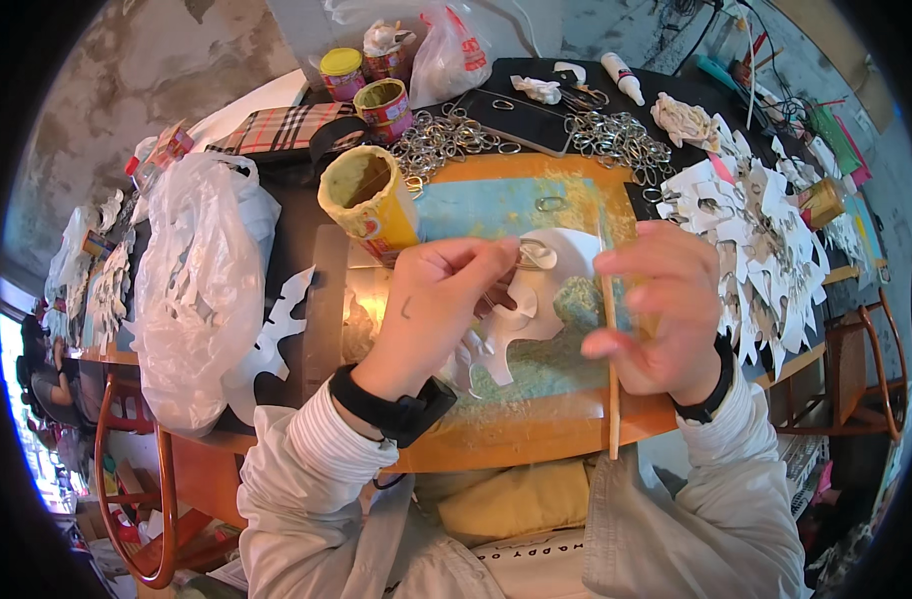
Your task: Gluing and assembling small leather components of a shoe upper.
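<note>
Left hand [431, 299] has its fingers pressed together, pinching a metal ring clip [536, 255] right at the top edge of the white paper cutout [521, 309]. Right hand [661, 304] has its fingers curled tight around a thin wooden stick [611, 369], held upright just right of the cutout, which lies on the orange worktop [516, 439] between both hands.

My take: keep the pinch close to the clip's mouth and hold the paper flat with the other fingers, otherwise a thin edge like that probably tears or creases — and keep the stick tip off the paper till the clip sits square.

Packaging, all relative to the cutout: a yellow open-topped can [368, 205] with a red-and-blue label sits just up-left; two more cans [381, 100] with yellow rims and red labels further behind it; a clear plastic bag [202, 285] with red print well to the left; a white glue bottle [623, 78] far up-right, past the heaps of loose metal rings [616, 140].
</note>
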`<state>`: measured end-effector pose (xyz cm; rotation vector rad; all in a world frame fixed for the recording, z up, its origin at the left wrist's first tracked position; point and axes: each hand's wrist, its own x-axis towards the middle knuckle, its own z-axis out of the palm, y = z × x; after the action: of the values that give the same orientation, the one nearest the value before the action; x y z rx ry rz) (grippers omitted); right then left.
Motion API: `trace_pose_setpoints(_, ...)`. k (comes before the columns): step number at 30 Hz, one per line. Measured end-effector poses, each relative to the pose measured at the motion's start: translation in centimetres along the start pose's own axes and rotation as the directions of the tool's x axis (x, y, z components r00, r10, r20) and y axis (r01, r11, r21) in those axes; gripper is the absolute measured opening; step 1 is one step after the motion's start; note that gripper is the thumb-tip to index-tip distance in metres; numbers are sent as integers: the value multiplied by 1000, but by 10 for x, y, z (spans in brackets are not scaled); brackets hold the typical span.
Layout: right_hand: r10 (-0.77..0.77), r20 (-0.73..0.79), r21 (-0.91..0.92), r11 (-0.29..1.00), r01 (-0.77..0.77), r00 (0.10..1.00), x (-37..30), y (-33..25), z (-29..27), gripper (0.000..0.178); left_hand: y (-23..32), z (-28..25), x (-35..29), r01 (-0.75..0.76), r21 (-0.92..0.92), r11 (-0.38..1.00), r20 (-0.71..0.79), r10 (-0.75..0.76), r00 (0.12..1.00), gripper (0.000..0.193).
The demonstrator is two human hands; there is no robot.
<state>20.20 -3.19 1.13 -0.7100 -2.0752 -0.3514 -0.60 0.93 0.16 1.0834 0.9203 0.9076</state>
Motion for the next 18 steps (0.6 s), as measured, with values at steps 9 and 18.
trace_pose_setpoints(9,195,-16,114,975,-192,981,-1,2,11,33,-4,13,-13,-119,183,976,33,115,993,29)
trace_pose_setpoints(18,202,32,-344,922,-179,979,5,-18,-6,20,-4,18,-24,-333,462,822,27,363,932,25)
